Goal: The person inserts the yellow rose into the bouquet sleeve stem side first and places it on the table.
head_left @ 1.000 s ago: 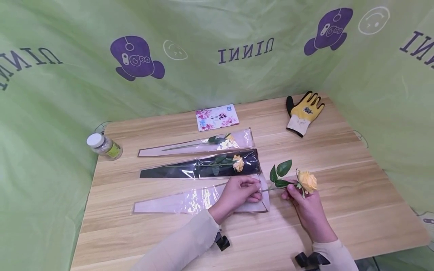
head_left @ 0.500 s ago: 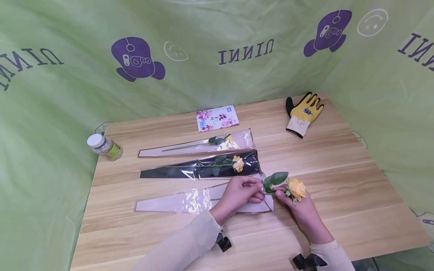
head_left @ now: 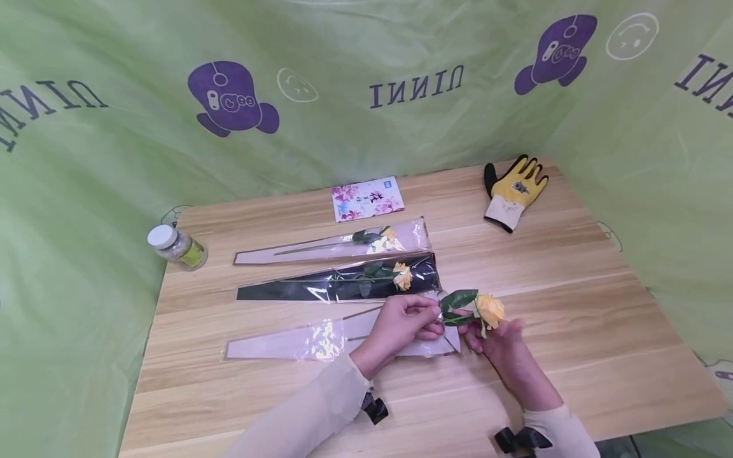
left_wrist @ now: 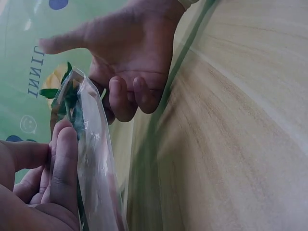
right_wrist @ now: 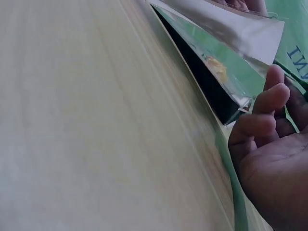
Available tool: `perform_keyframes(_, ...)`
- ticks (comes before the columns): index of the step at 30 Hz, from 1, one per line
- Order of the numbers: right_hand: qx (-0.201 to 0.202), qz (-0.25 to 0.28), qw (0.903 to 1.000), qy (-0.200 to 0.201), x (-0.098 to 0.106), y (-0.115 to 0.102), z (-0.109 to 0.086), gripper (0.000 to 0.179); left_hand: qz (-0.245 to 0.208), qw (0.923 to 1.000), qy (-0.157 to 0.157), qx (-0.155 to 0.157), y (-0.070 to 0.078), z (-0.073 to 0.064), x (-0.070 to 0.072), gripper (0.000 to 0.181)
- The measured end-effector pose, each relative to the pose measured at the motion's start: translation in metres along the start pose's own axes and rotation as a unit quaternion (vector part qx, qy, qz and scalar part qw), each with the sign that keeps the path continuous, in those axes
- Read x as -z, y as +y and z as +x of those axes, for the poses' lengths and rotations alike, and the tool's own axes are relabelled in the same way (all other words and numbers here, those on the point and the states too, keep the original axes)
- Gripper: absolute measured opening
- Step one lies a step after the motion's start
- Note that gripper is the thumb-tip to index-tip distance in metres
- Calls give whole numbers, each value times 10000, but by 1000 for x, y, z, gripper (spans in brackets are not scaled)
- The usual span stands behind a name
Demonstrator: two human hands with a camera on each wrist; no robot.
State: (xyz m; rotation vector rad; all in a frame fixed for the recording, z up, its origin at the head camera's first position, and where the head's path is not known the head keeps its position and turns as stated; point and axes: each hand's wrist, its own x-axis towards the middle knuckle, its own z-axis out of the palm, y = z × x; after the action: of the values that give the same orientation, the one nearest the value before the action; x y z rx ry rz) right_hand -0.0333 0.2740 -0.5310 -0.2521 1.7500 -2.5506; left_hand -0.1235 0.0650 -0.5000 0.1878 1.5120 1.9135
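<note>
My left hand point(head_left: 403, 326) pinches the mouth of a clear-fronted, white-backed flower sleeve point(head_left: 275, 343), whose narrow end points left. A yellow artificial rose point(head_left: 490, 310) has its stem inside that sleeve; bloom and dark green leaves point(head_left: 458, 299) stick out past the opening. Just under the bloom is my right hand point(head_left: 509, 356), thumb spread away and fingers loosely bent at the sleeve's mouth. The left wrist view shows its open palm facing the camera, next to the sleeve point(left_wrist: 96, 149). In the right wrist view, the bent fingers point(right_wrist: 269, 98) lie close to the sleeve's white back point(right_wrist: 236, 29).
Beyond lie a black sleeve point(head_left: 309, 289) and a white sleeve point(head_left: 263, 256), each with a yellow rose inside. A floral-printed packet point(head_left: 366, 199) lies at the back, a yellow work glove point(head_left: 515, 191) back right, and a white-capped jar point(head_left: 177, 247) at the left on the wooden table point(head_left: 607, 356).
The rose has slid left, its stem going deeper into the sleeve. My right hand moved left with it, and its thumb has come off the rose. The left hand stays at the mouth.
</note>
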Motion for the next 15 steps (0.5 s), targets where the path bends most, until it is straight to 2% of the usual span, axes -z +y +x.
perform_keyframes(2,176,211,9993,-261,3,-1,0,75,-8,10000,-20,7,1,0,0,16)
perform_keyframes(3,259,93,9993,-238,4,-2,-3,76,-16,10000,-27,10,1,-1,0,16)
perform_keyframes(5,249,143,9996,-64,5,-4,-4,67,-25,10000,-40,28,2,-2,0,17)
perform_keyframes(10,-201,-98,9971,730,-1,-9,-7,49,-13,10000,-18,52,5,-3,-1,16)
perform_keyframes(12,-253,-164,9959,856,-2,-10,-8,45,0,10000,-26,56,6,-4,-2,16)
perform_keyframes(15,-276,-199,9962,805,-4,-11,-8,44,23,10000,-63,53,7,-5,-3,17)
